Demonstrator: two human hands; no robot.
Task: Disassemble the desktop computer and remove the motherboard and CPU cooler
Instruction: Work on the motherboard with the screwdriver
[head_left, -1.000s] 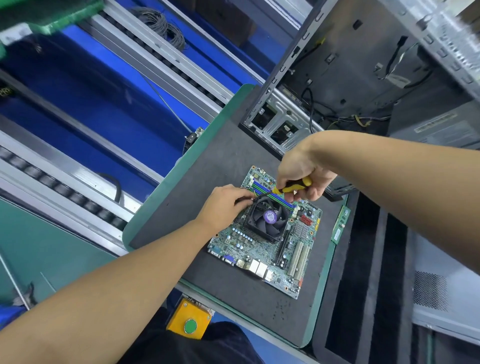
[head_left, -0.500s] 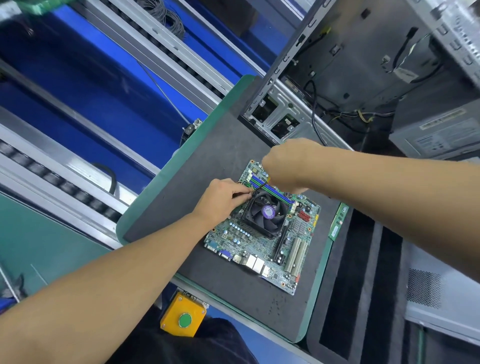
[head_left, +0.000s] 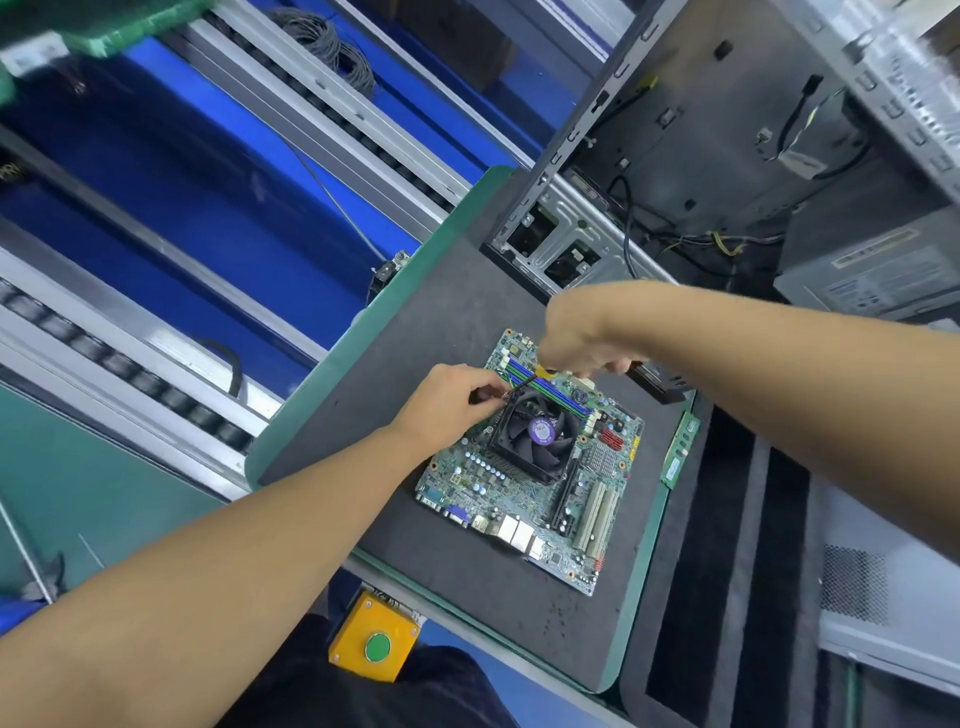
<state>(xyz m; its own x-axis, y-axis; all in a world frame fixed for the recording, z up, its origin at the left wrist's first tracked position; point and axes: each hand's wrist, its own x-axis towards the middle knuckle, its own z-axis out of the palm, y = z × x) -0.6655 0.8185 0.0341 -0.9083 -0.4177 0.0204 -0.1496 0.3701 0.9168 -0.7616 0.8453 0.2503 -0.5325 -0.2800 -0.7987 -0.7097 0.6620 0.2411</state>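
Note:
The green motherboard (head_left: 498, 499) lies flat on the dark mat (head_left: 426, 332). A black CPU cooler fan (head_left: 535, 434) with a purple hub sticks up from the board's middle. My left hand (head_left: 452, 400) pinches the thin fan cable (head_left: 519, 388) at the cooler's far-left corner. Above the memory slots, my right hand (head_left: 576, 338) grips a yellow-handled screwdriver (head_left: 545, 371), mostly hidden under the fingers. Behind the mat stands the open computer case (head_left: 691, 130) with loose wires inside.
A green memory stick (head_left: 679, 451) lies at the mat's right edge. A grey power supply (head_left: 872, 270) sits at the right of the case. Conveyor rails (head_left: 171, 332) run along the left. A yellow box with a green button (head_left: 376, 644) is below the table edge.
My right hand has turned and shifted slightly left over the memory slots, hiding most of the screwdriver handle. My left hand stays at the cooler's corner, holding the cable.

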